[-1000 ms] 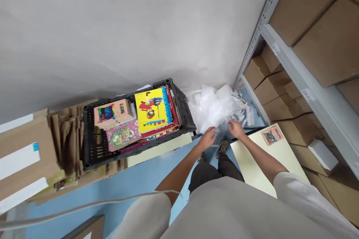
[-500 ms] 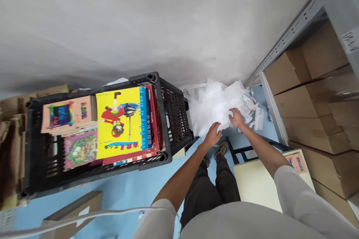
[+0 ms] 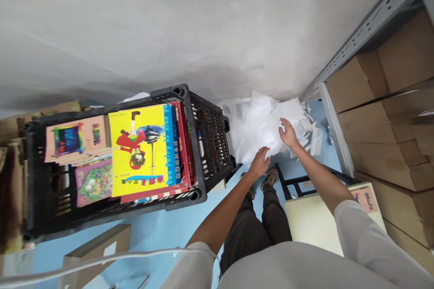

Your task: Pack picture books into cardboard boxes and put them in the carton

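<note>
A heap of white crumpled plastic wrapping [image 3: 261,124] lies on the blue floor against the grey wall. My left hand [image 3: 259,161] rests on the heap's near edge, fingers curved down onto it. My right hand [image 3: 288,132] lies on top of the heap further right, fingers spread flat over the plastic. Neither hand lifts anything that I can make out. Left of the heap stands a black plastic crate [image 3: 206,144] filled with colourful children's books, a yellow one [image 3: 144,149] on top.
A grey metal shelf rack [image 3: 352,49] with brown cardboard boxes [image 3: 376,117] stands at the right. A pale yellow table [image 3: 315,221] with a small card sits by my right arm. Flat cardboard pieces [image 3: 98,248] lie at the lower left.
The view swung left and closer to the crate. Both hands moved forward from the table edge onto the white plastic heap, the right hand reaching further up it.
</note>
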`<action>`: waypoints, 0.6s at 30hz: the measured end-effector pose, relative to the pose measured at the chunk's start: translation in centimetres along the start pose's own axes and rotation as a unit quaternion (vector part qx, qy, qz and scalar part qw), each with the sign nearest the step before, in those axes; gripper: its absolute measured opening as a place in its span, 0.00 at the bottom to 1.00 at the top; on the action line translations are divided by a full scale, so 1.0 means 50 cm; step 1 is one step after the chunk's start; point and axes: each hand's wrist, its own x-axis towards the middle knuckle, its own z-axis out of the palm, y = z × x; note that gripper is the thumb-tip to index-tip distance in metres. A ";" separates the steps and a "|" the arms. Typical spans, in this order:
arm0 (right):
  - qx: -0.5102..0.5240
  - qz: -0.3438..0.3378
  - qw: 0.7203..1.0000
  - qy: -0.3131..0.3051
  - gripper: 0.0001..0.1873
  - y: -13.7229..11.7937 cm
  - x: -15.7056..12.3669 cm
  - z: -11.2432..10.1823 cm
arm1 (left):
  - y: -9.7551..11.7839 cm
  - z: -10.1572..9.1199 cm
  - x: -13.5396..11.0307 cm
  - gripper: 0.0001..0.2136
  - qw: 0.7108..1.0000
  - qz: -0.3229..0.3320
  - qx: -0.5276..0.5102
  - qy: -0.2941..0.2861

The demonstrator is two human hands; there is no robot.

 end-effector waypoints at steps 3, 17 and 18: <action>0.043 -0.004 0.998 0.038 0.31 -0.048 -0.049 -0.042 | 0.029 -0.007 -0.003 0.23 1.000 0.009 0.002 -0.008; 0.152 0.135 0.942 0.266 0.16 -0.246 -0.302 -0.172 | 0.288 -0.082 -0.055 0.16 0.988 0.141 -0.026 0.052; 0.172 0.146 0.932 0.285 0.16 -0.258 -0.324 -0.174 | 0.299 -0.080 -0.057 0.14 0.990 0.133 -0.045 0.032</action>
